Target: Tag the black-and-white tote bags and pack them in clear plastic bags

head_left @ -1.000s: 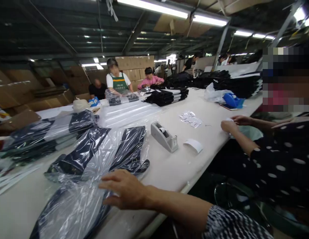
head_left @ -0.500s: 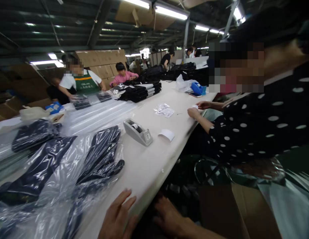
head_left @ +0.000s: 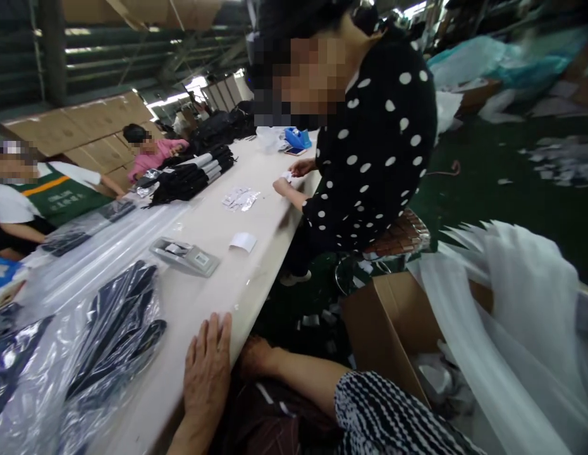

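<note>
My left hand lies flat on the white table near its edge, fingers stretched out, holding nothing. Just below that edge is my right hand; its fingers are hidden, so I cannot tell what they touch. Left of my left hand, dark folded garments lie in clear plastic bags. Beyond my hands a grey tape dispenser stands on the table, with a curled white paper beside it. Dark cloth covers my lap.
A person in a dotted top sits ahead at the table's edge, handling something small and white. Small clear packets and stacked black garments lie farther off. At right, an open cardboard box holds white plastic sheets.
My view has swung right and down, bringing the box and floor into sight. My left hand now rests flatter on the table. My right hand stays below the edge.
</note>
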`<state>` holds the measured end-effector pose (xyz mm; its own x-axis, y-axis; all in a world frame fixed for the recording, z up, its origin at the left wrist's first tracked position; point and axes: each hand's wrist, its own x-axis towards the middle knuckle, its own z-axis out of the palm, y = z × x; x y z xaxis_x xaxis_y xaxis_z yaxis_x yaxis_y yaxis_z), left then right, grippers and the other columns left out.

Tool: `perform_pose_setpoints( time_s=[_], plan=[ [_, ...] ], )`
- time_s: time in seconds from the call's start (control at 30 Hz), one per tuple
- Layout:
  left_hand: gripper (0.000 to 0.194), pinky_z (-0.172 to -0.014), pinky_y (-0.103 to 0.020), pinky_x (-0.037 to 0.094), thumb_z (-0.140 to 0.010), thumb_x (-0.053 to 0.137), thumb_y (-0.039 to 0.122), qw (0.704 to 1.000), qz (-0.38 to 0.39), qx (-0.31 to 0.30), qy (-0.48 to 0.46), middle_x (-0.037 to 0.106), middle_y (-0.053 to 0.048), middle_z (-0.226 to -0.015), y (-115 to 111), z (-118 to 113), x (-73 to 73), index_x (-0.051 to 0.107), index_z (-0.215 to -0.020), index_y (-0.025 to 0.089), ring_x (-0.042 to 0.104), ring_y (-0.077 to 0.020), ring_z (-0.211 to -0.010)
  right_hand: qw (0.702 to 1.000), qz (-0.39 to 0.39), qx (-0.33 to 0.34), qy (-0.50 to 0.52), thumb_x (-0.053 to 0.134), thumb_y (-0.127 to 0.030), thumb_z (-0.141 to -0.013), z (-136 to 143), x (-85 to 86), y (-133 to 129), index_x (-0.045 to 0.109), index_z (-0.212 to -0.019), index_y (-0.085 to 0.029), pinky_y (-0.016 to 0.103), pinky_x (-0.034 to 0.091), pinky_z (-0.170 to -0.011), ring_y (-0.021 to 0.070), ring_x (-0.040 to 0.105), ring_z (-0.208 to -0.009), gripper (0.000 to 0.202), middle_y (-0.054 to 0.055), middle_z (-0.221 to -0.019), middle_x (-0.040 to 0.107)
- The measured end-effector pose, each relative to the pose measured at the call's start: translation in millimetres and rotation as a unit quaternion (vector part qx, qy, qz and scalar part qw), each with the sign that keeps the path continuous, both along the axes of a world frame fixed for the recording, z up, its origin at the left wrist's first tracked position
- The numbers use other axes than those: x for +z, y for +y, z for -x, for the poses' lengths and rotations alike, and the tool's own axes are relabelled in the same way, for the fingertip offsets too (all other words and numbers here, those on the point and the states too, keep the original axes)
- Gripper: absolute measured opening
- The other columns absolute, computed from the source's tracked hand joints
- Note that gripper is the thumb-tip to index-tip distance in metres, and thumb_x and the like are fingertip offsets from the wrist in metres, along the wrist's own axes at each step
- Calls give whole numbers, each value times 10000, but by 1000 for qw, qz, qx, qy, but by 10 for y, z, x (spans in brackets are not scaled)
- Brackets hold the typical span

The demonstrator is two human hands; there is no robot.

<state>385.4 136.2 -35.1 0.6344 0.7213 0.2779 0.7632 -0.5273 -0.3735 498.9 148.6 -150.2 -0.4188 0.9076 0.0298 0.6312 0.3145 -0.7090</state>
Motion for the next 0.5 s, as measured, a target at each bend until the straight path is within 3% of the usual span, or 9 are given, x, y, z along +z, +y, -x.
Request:
perform_pose_setpoints(
  time_s=[0.13, 0.23, 0.5],
  plan=[
    [827, -1093, -517, 433, -962, 424, 96, 999, -7, 3, 52, 320, -171, -1614, 25, -81, 110, -93, -1592, 234, 419, -351, -1408, 996, 74, 42, -10, 579, -597, -857, -313, 95, -190, 699, -1130, -232, 487, 602, -861, 356, 667, -1148, 471, 116, -1264, 696],
    [838, -1083, -498, 440, -964, 437, 111, 997, -21, -2, 75, 344, -186, -1597, 38, -103, 122, -114, -1588, 211, 433, -345, -1393, 994, 105, 15, 21, 558, -637, -863, -527, 56, -385, 714, -994, -231, 473, 594, -822, 340, 705, -1047, 454, 99, -1102, 749],
    [810, -1109, -470, 424, -962, 423, 122, 995, -39, -21, 85, 329, -176, -1604, 52, -53, 67, -75, -1596, 200, 394, -336, -1428, 985, 133, -80, 78, 548, -618, -882, -711, -130, -696, 716, -992, -252, 365, 572, -815, 272, 714, -1033, 418, 50, -1091, 759]
  ],
)
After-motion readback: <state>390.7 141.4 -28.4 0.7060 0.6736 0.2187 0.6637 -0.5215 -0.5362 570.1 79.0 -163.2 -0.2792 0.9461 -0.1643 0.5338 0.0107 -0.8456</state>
